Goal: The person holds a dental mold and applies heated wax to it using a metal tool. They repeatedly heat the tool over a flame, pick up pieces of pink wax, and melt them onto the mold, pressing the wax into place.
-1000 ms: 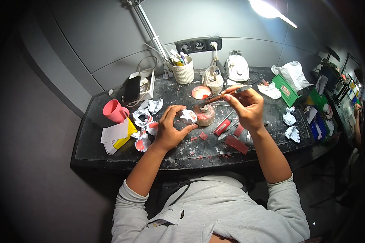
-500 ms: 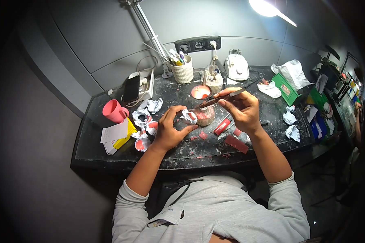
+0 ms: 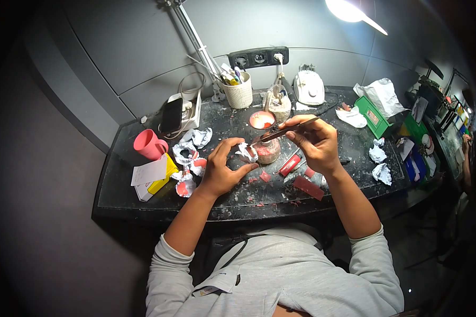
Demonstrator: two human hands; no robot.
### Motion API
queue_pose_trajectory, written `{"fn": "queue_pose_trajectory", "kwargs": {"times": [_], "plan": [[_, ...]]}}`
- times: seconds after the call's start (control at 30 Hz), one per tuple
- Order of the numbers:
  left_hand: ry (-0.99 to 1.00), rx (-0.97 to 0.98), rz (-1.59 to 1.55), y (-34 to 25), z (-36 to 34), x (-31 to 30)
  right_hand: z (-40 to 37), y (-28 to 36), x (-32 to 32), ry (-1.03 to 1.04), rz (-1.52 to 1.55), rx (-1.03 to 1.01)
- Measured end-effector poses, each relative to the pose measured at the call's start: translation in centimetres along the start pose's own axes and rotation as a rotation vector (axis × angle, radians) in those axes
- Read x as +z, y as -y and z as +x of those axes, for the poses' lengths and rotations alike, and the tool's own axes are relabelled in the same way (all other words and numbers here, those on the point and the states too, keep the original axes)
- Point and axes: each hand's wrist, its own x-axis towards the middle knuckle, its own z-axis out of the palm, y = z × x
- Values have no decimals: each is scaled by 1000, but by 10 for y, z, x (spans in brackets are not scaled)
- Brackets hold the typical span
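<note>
As the person leans over a cluttered dark bench, the left hand (image 3: 220, 168) pinches a small white lump (image 3: 246, 152) between thumb and forefinger just left of the glass burner (image 3: 268, 150). The wrist rests on the benchtop, seemingly to keep the piece steady. The right hand (image 3: 314, 141), up and to the right of the burner, is closed pen-fashion around one slim tool (image 3: 283, 131). The tool slants down across the top of the burner so that its tip reaches the lump, a hold that appears chosen for fine control. Whether the tip actually touches cannot be told. Supplies appear to be kept within easy reach of both hands. One small bowl (image 3: 262, 120) with a pink filling sits just behind the burner. About four red slabs (image 3: 308, 187) lie in front of it and to its right. Four more crumpled white pieces (image 3: 185, 153) are bunched to the left of the burner, and two (image 3: 376, 153) lie well to its right. One pink mug (image 3: 148, 143) stands far left of the burner. One white cup of pens (image 3: 239, 94) stands behind it, near the wall.
</note>
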Motion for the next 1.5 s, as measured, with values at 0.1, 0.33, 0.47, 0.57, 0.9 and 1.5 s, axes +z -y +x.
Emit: {"fn": "queue_pose_trajectory", "kwargs": {"times": [0.1, 0.33, 0.47, 0.57, 0.9, 1.5], "plan": [[3, -1, 0, 1, 0, 0, 1, 0, -1, 9, 3, -5], [0, 18, 15, 0, 1, 0, 0, 1, -1, 23, -20, -9], [9, 1, 7, 0, 1, 0, 0, 3, -1, 46, -28, 0], [8, 9, 3, 0, 1, 0, 1, 8, -3, 49, 63, 17], [20, -6, 0, -1, 0, 0, 10, 3, -24, -264, -213, 2], [52, 13, -30, -2, 0, -2, 8, 13, -21, -190, -102, 100]]}}
